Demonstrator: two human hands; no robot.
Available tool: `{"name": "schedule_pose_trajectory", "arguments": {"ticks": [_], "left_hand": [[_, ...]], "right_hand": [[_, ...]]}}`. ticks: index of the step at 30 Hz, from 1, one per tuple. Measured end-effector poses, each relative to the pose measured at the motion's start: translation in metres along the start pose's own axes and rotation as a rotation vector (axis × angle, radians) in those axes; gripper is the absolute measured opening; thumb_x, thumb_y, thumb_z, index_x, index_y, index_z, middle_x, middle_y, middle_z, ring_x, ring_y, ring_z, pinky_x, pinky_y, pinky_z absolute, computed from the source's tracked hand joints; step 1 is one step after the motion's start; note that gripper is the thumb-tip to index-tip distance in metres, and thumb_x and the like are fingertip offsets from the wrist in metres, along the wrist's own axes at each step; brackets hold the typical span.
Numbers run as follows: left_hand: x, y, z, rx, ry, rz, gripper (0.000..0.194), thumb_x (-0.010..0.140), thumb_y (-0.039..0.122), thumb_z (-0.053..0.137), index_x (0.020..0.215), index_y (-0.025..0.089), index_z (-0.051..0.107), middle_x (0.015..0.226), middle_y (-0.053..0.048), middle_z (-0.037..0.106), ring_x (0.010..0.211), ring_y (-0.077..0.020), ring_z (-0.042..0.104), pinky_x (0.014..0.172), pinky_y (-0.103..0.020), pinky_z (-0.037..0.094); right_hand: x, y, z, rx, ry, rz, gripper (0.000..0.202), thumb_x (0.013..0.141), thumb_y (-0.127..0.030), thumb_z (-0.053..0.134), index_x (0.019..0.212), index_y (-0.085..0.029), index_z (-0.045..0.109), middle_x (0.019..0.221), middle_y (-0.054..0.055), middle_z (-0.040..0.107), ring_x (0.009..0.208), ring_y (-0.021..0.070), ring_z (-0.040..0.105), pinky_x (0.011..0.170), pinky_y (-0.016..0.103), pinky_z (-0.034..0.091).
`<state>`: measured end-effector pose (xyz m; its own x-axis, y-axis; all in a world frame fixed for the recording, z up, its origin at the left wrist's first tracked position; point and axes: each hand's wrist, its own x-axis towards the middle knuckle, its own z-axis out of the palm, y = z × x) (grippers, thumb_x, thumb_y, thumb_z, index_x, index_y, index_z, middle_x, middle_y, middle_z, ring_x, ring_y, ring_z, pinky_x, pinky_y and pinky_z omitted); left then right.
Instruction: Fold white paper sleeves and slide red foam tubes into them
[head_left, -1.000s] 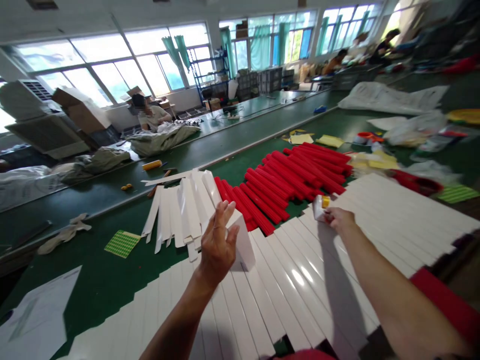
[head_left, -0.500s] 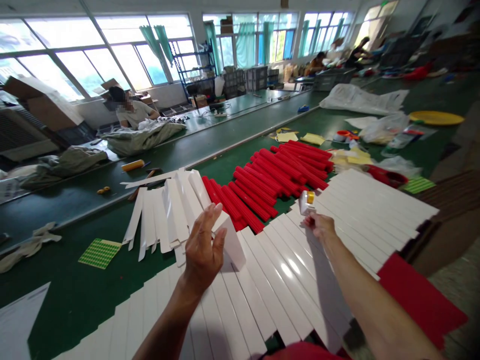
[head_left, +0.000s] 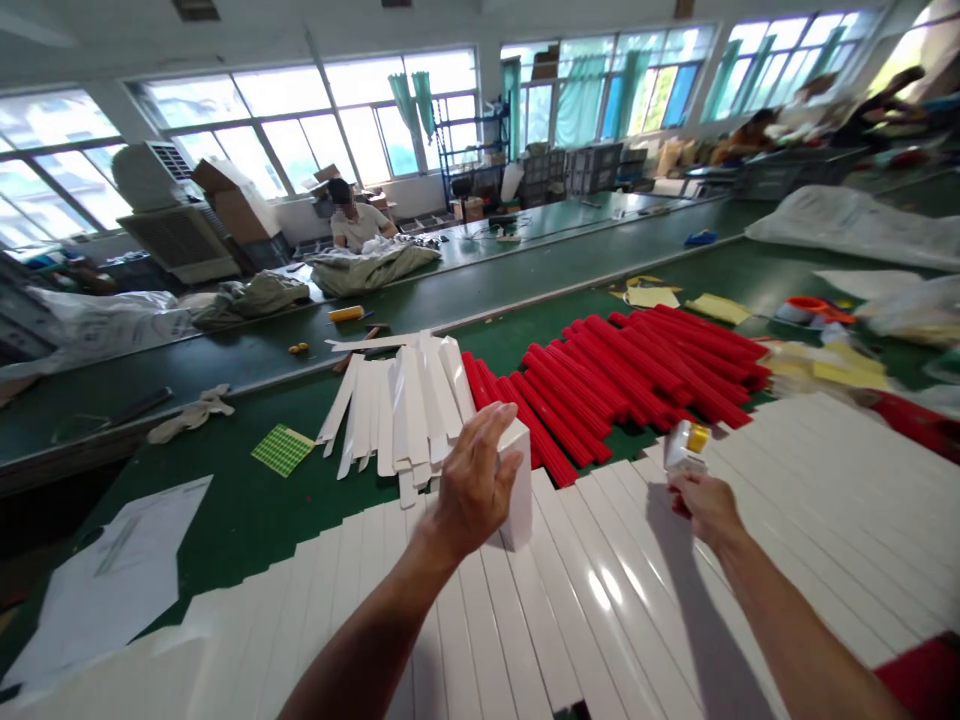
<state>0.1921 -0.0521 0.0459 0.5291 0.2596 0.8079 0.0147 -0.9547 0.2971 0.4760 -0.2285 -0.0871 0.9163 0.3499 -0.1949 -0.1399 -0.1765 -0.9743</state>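
Observation:
My left hand (head_left: 476,485) is at the centre, its fingers long and close together, its thumb bent across a narrow white box (head_left: 519,500). The box stands nearly upright over the white strips, between thumb and fingers; the hand hides part of it. To the right, my right hand (head_left: 705,505) pinches a small white tape dispenser (head_left: 682,450) with a roll of yellowish tape. The dispenser is held above long white flat pieces (head_left: 585,560), which lie side by side across the near table. Red ribbed tubes (head_left: 600,370) lie in a pile behind both hands.
Folded white strips (head_left: 397,400) lie behind my left hand. A green sticker sheet (head_left: 282,450), a printed paper (head_left: 120,570) and a glove (head_left: 191,415) are on the left. Yellow papers (head_left: 716,308) and plastic bags are at right. A person (head_left: 360,220) sits across the table.
The view has swung left, so everything sits further right in the picture. The white box looks more upright. My right hand still holds the tape dispenser.

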Motion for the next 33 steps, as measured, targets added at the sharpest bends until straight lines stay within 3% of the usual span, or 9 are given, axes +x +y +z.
{"name": "schedule_pose_trajectory", "arguments": {"ticks": [3,7,11,18,21,24,29,31,33], "left_hand": [[0.0,0.005,0.002,0.001,0.009,0.019,0.063,0.092,0.014,0.056,0.149,0.015,0.03,0.132,-0.015,0.061,0.132,-0.0239,0.052,0.109,-0.044,0.048],[0.001,0.011,0.003,0.0,-0.019,-0.002,0.067,0.093,0.016,0.054,0.152,0.017,0.021,0.131,-0.014,0.062,0.132,-0.024,0.052,0.109,-0.045,0.049],[0.001,0.013,0.002,-0.008,-0.021,-0.021,0.069,0.094,0.016,0.053,0.153,0.016,0.017,0.131,-0.015,0.063,0.133,-0.0256,0.051,0.107,-0.046,0.051],[-0.002,0.015,0.007,-0.031,0.017,-0.051,0.076,0.095,0.015,0.05,0.155,0.012,0.003,0.133,-0.018,0.061,0.133,-0.0254,0.051,0.107,-0.046,0.05],[-0.002,0.015,0.007,-0.036,0.006,-0.06,0.079,0.095,0.014,0.048,0.155,0.012,-0.004,0.138,-0.02,0.056,0.137,-0.0259,0.047,0.108,-0.048,0.048],[-0.002,0.016,0.004,-0.049,-0.017,-0.056,0.083,0.092,0.013,0.049,0.155,0.013,-0.005,0.15,-0.024,0.041,0.14,-0.0289,0.042,0.11,-0.05,0.046],[-0.001,0.02,-0.001,-0.021,-0.024,-0.029,0.076,0.089,0.01,0.051,0.152,0.027,0.012,0.162,-0.019,0.01,0.133,-0.0315,0.05,0.103,-0.051,0.051],[0.001,0.02,-0.006,-0.028,-0.075,-0.034,0.065,0.088,0.009,0.051,0.146,0.026,0.028,0.161,-0.018,0.013,0.126,-0.0299,0.055,0.101,-0.049,0.053],[0.004,0.018,-0.011,-0.06,-0.133,-0.042,0.056,0.085,0.009,0.051,0.139,0.019,0.04,0.153,-0.02,0.03,0.128,-0.0307,0.053,0.103,-0.049,0.051]], "right_hand": [[-0.046,-0.043,0.034,0.142,-0.206,-0.011,0.04,0.062,-0.048,0.084,0.073,-0.018,0.059,0.058,-0.002,0.056,0.041,0.0079,0.046,0.035,0.02,0.039],[-0.12,-0.118,0.072,0.349,-0.592,-0.134,0.029,0.071,-0.039,0.082,0.082,-0.018,0.065,0.063,-0.003,0.058,0.041,0.0066,0.047,0.036,0.02,0.043],[-0.158,-0.154,0.092,0.272,-0.679,-0.257,0.023,0.079,-0.038,0.077,0.083,-0.017,0.068,0.061,-0.002,0.06,0.042,0.0079,0.051,0.039,0.021,0.046],[-0.159,-0.158,0.11,0.084,-0.61,-0.317,0.034,0.076,-0.045,0.077,0.083,-0.015,0.064,0.056,-0.002,0.06,0.04,0.0094,0.052,0.036,0.019,0.043],[-0.155,-0.166,0.112,0.093,-0.659,-0.17,0.045,0.064,-0.046,0.084,0.083,-0.018,0.054,0.052,-0.004,0.059,0.035,0.0112,0.05,0.03,0.022,0.041],[-0.145,-0.178,0.109,0.061,-0.826,0.062,0.042,0.061,-0.043,0.085,0.071,-0.017,0.053,0.051,-0.002,0.058,0.033,0.0082,0.045,0.03,0.021,0.04],[-0.132,-0.192,0.104,-0.039,-0.982,0.192,0.031,0.066,-0.034,0.078,0.058,-0.016,0.055,0.045,-0.002,0.053,0.033,0.0061,0.04,0.03,0.019,0.037],[-0.132,-0.192,0.103,-0.014,-0.976,0.219,0.029,0.064,-0.033,0.078,0.059,-0.015,0.056,0.047,-0.001,0.054,0.033,0.0055,0.039,0.03,0.019,0.038],[-0.136,-0.189,0.103,0.013,-0.967,0.253,0.032,0.062,-0.036,0.081,0.06,-0.015,0.056,0.047,-0.002,0.053,0.033,0.0052,0.039,0.031,0.019,0.04]]}}
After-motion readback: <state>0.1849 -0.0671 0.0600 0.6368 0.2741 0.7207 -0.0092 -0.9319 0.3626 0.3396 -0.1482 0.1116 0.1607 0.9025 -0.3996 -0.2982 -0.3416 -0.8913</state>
